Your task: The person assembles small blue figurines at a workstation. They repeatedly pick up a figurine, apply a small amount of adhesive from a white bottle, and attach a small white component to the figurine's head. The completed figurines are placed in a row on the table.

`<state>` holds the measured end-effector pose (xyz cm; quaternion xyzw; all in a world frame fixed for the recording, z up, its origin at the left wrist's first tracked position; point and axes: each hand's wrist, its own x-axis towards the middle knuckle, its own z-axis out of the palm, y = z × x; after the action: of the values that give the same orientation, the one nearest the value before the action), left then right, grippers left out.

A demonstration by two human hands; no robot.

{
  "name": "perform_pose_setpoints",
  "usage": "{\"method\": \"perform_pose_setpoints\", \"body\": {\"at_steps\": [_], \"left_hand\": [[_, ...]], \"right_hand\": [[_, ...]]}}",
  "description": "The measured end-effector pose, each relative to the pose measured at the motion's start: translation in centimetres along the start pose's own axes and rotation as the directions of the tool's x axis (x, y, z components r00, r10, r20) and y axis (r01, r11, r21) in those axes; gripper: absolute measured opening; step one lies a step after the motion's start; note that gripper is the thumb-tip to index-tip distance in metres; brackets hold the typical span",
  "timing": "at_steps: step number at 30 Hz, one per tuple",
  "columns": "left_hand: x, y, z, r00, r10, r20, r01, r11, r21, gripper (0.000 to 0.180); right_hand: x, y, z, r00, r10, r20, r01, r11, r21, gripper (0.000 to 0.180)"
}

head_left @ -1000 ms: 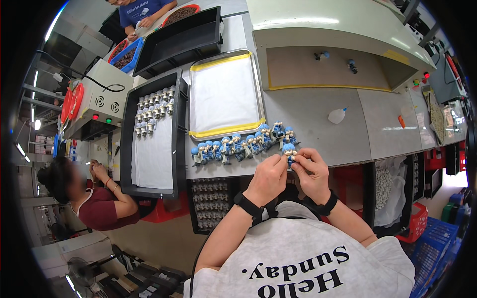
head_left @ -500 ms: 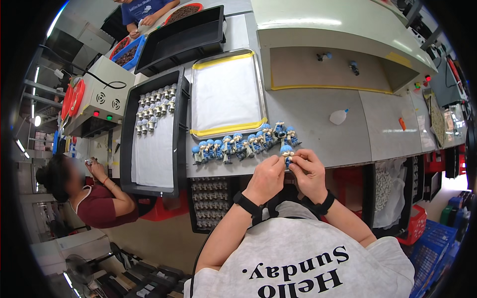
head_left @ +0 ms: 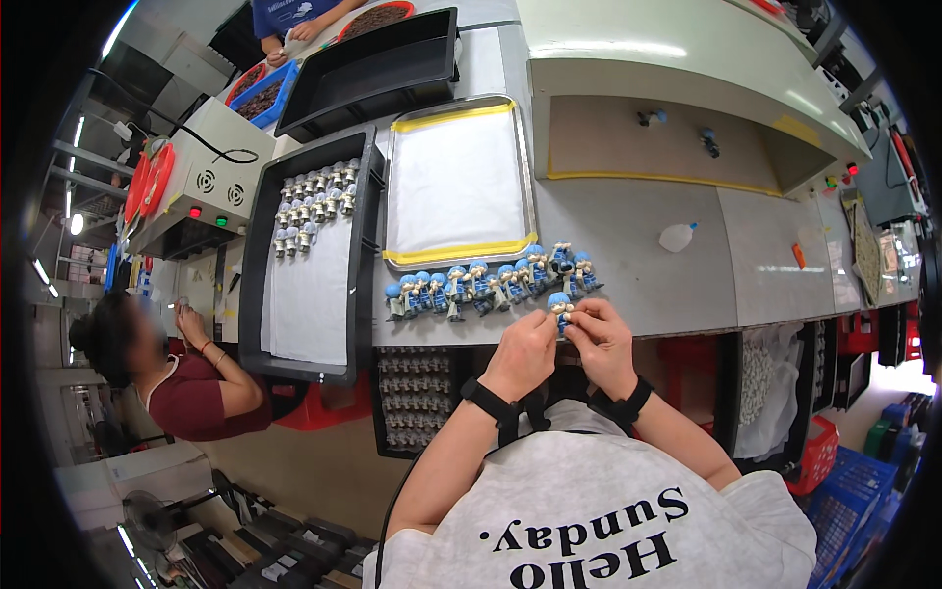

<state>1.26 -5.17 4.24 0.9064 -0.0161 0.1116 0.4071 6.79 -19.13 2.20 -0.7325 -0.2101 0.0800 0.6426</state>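
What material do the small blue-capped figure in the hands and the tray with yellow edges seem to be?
Figure: probably moulded plastic, with smooth, evenly coloured blue and pale parts. Tray: likely metal, given its grey, shiny rim; the yellow edges look like tape, and a white sheet lines it.

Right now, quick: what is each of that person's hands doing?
Left hand: closed on the small blue-capped figurine, fingers pinching it.
Right hand: closed on the same figurine from the other side.
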Motion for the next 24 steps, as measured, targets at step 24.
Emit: {"method": "perform_pose_setpoints", "body": {"at_steps": [24], "left_hand": [[2.0,-6.7,0.1,0.956,-0.144,-0.257,0.267,0.794,0.546,0.009]], "right_hand": [[4.4,-1.1,-0.7,1.000,0.014,-0.021,-0.013,1.000,0.021,0.015]]}}
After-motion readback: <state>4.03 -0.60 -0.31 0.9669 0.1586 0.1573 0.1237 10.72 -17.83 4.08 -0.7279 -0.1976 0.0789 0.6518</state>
